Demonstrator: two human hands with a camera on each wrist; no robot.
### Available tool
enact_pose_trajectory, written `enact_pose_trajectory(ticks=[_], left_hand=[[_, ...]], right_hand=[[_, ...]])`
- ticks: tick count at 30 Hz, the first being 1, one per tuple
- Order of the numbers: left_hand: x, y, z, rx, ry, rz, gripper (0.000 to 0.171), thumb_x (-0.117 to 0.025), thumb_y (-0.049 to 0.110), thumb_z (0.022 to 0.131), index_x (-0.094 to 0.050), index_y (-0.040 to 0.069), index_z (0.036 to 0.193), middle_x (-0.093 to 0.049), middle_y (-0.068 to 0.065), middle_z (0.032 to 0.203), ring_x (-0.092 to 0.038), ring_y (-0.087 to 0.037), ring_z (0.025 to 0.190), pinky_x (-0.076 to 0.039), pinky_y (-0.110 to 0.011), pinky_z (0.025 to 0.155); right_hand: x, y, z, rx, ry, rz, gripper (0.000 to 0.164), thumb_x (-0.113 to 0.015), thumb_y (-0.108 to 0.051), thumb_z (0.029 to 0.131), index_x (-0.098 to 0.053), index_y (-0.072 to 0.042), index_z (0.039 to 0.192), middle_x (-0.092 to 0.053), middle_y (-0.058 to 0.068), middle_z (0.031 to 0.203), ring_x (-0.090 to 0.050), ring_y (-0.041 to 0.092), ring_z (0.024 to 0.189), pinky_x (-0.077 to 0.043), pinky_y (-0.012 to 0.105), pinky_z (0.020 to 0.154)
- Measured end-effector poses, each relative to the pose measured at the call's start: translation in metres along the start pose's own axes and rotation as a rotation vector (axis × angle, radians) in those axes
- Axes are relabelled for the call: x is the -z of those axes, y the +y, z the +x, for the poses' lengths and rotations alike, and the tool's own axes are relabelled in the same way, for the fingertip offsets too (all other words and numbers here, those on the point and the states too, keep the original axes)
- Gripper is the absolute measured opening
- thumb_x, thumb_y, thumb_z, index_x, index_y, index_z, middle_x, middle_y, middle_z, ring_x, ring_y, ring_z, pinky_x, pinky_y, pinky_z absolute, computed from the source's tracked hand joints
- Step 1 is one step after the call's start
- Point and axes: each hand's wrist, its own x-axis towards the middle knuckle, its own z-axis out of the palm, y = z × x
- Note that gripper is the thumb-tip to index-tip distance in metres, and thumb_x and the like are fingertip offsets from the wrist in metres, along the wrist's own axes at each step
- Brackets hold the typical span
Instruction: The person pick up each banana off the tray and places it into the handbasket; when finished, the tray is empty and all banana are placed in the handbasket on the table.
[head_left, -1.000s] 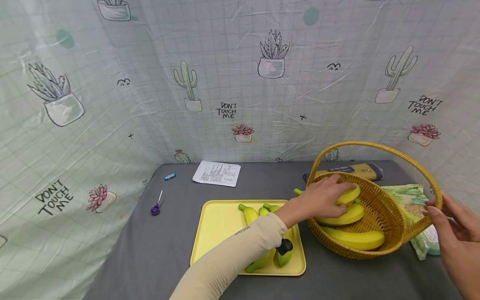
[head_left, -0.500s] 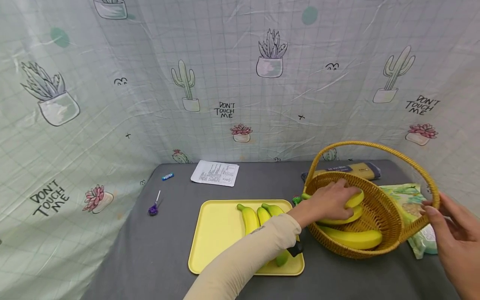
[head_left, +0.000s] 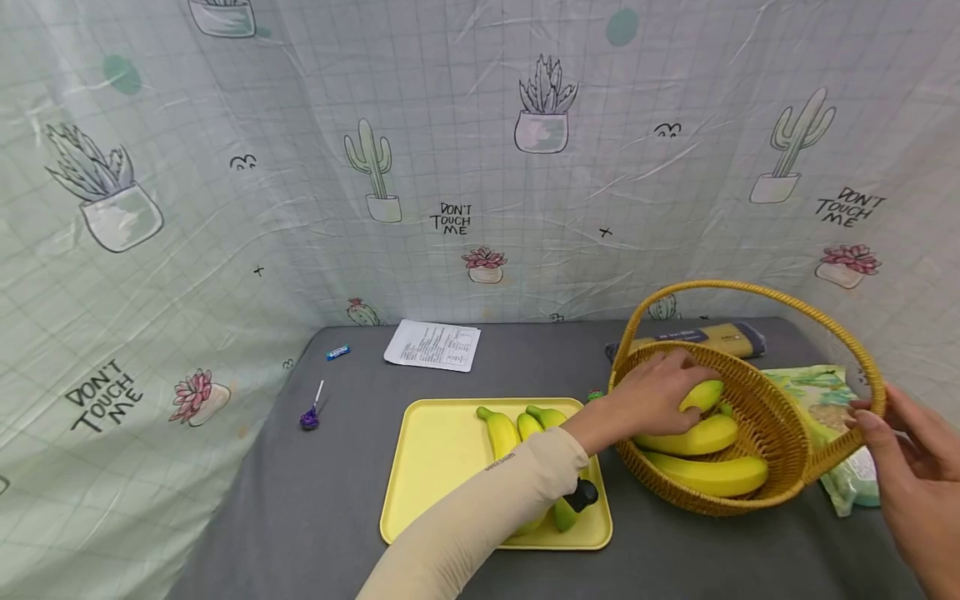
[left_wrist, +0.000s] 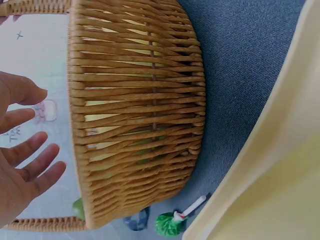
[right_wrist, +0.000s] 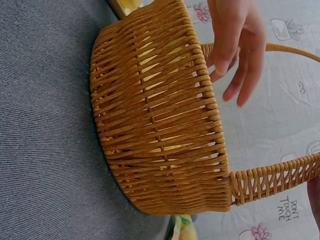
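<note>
My left hand is over the wicker basket, its fingertips overlapping the uppermost banana from above. In the left wrist view its fingers are spread apart above the rim with nothing between them. Two more yellow bananas lie lower in the basket, one under the hand and one along the near side. On the right, my right hand grips the basket's arched handle between thumb and fingers. The basket leans a little toward me.
Left of the basket lies a yellow tray with several bananas, partly under my left sleeve. Behind and right of the basket are a pasta pack and a green bag. A paper sheet and purple lollipop lie farther left.
My left hand has shifted slightly within the basket and has let go of the top banana, which rests with the others. The right hand keeps its hold on the handle.
</note>
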Motion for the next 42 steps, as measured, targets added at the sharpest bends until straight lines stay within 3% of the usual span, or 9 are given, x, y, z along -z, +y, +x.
enact_pose_trajectory(ticks=[6, 12, 20, 26, 34, 42], left_hand=[[0.012, -0.012, -0.024, -0.090, 0.108, -0.083, 0.049, -0.060, 0.028, 0.107, -0.054, 0.025, 0.155, -0.050, 0.001, 0.147, -0.048, -0.010, 0.127, -0.040, -0.021, 0.099], [0.026, -0.033, -0.057, -0.138, 0.242, -0.159, 0.045, -0.063, 0.020, 0.106, -0.059, 0.018, 0.150, -0.050, -0.006, 0.147, -0.050, -0.015, 0.128, -0.038, -0.023, 0.104], [0.038, -0.073, -0.103, -0.026, 0.371, -0.233, 0.045, -0.067, 0.014, 0.102, -0.062, 0.014, 0.147, -0.052, -0.009, 0.142, -0.052, -0.024, 0.128, -0.044, -0.038, 0.105], [0.035, -0.095, -0.138, 0.055, 0.396, -0.227, 0.046, -0.070, 0.015, 0.101, -0.061, 0.015, 0.147, -0.052, -0.009, 0.143, -0.052, -0.028, 0.128, -0.045, -0.044, 0.103], [0.021, -0.110, -0.179, 0.142, 0.408, -0.199, 0.049, -0.072, 0.014, 0.099, -0.061, 0.015, 0.146, -0.053, -0.010, 0.141, -0.053, -0.028, 0.122, -0.046, -0.045, 0.097], [0.002, -0.114, -0.206, 0.260, 0.444, -0.205, 0.062, -0.079, 0.019, 0.094, -0.057, 0.017, 0.152, -0.046, -0.011, 0.148, -0.052, -0.028, 0.114, -0.048, -0.046, 0.087]], right_hand=[[0.000, -0.001, 0.000, -0.037, -0.011, -0.011, 0.045, -0.059, 0.001, 0.106, -0.060, -0.009, 0.150, -0.061, -0.018, 0.117, -0.060, -0.007, 0.101, -0.043, 0.004, 0.085], [0.000, -0.002, -0.001, -0.012, -0.004, 0.003, 0.045, -0.059, 0.003, 0.106, -0.061, -0.008, 0.149, -0.062, -0.018, 0.118, -0.061, -0.006, 0.102, -0.043, 0.005, 0.086], [0.001, -0.003, -0.002, -0.028, 0.002, -0.026, 0.044, -0.058, -0.003, 0.108, -0.060, -0.012, 0.151, -0.059, -0.020, 0.118, -0.059, -0.007, 0.104, -0.042, 0.006, 0.089], [0.000, -0.004, 0.000, -0.003, -0.002, -0.023, 0.044, -0.058, -0.001, 0.107, -0.061, -0.012, 0.150, -0.061, -0.018, 0.119, -0.059, -0.006, 0.104, -0.042, 0.007, 0.088], [-0.002, -0.004, -0.001, 0.011, -0.005, -0.008, 0.044, -0.056, 0.000, 0.108, -0.060, -0.009, 0.150, -0.059, -0.021, 0.117, -0.059, -0.008, 0.103, -0.042, 0.006, 0.088], [-0.002, -0.002, -0.001, 0.011, -0.001, -0.010, 0.045, -0.058, 0.002, 0.106, -0.060, -0.008, 0.150, -0.059, -0.021, 0.117, -0.059, -0.008, 0.103, -0.042, 0.005, 0.088]])
